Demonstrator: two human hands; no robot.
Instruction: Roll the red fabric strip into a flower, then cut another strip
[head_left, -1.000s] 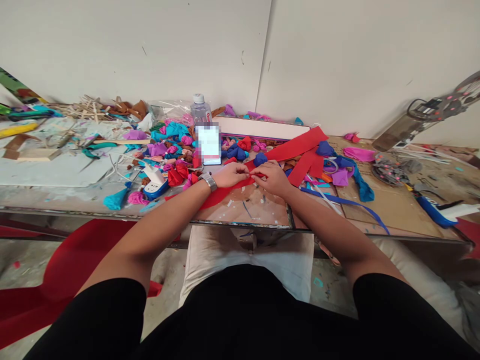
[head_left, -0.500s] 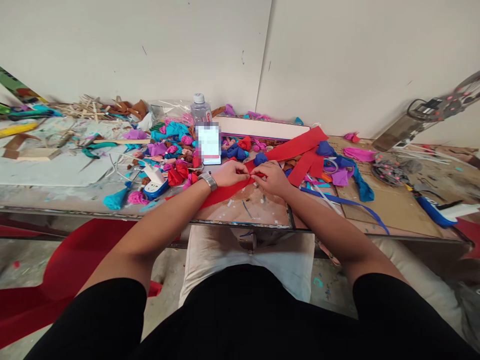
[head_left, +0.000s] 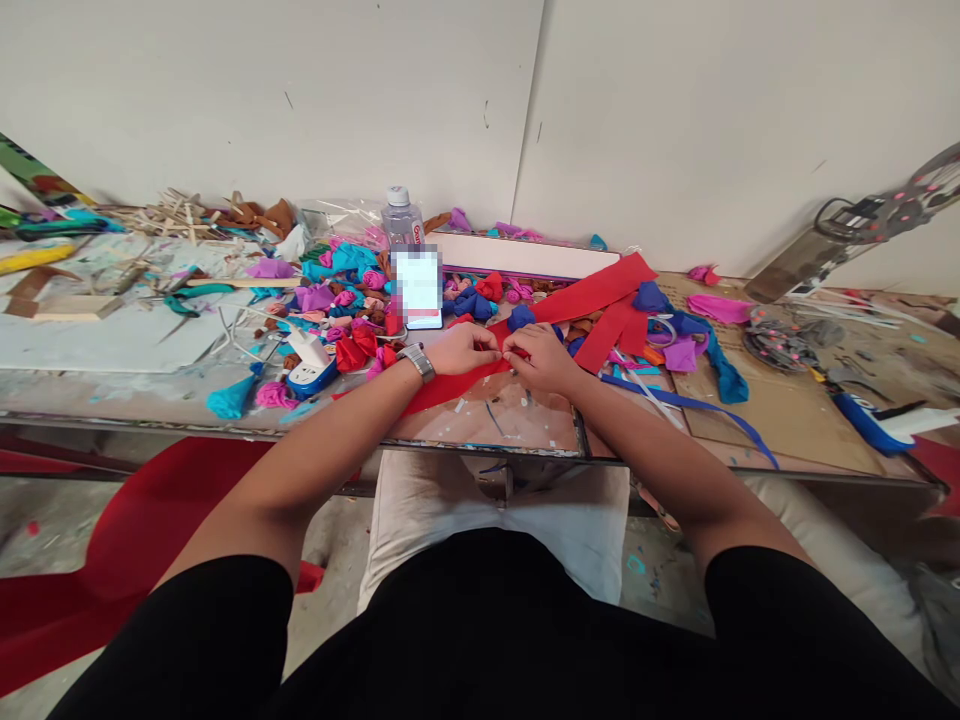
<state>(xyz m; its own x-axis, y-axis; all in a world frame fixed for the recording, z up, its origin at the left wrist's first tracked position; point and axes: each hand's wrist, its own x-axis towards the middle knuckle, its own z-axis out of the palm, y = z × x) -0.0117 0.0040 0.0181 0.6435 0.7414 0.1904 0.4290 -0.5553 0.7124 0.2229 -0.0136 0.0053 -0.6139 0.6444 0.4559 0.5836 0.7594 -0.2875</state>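
Observation:
Over the front middle of the table, my left hand (head_left: 466, 350) and my right hand (head_left: 541, 358) meet fingertip to fingertip. Both pinch a small bit of red crepe paper, mostly hidden by the fingers. A long red strip (head_left: 577, 302) runs diagonally beneath and behind them, its far end at the upper right. A shorter red strip (head_left: 611, 330) branches off beside it. Just behind my fingers sits a crumpled blue paper piece (head_left: 520, 318). A watch (head_left: 417, 362) is on my left wrist.
A lit phone (head_left: 418, 290) leans by a bottle (head_left: 403, 218). Crumpled colored paper (head_left: 356, 262) and a power strip (head_left: 311, 375) lie left. At right are a blue strip (head_left: 697, 405), cardboard (head_left: 795, 415), a dark bottle (head_left: 796, 258) and a blue-white tool (head_left: 874, 425).
My fingers have shifted very slightly at the pinched red paper, the right hand a touch nearer the left. Everything else looks the same.

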